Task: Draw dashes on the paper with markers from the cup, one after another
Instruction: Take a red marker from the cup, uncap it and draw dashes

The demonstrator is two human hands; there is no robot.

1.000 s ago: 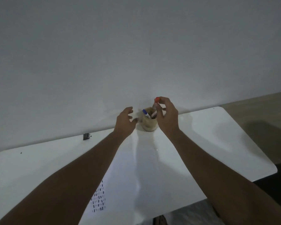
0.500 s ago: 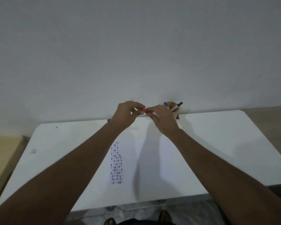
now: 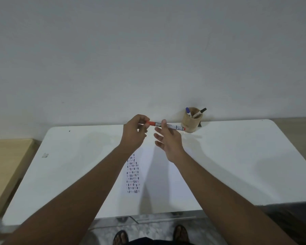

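The left hand (image 3: 133, 134) pinches the red cap of the red marker (image 3: 166, 125); the right hand (image 3: 168, 140) is spread loose, only its thumb on the barrel — level above the bench (image 3: 237, 165), beside the cup (image 3: 193, 122). Regrip the barrel firmly before pulling — then draw below the paper (image 3: 159, 183)'s dashes (image 3: 132, 174).

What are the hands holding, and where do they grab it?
The left hand pinches the red marker by its red cap end. The right hand is spread open, fingers touching the marker's middle, not clearly gripping it.
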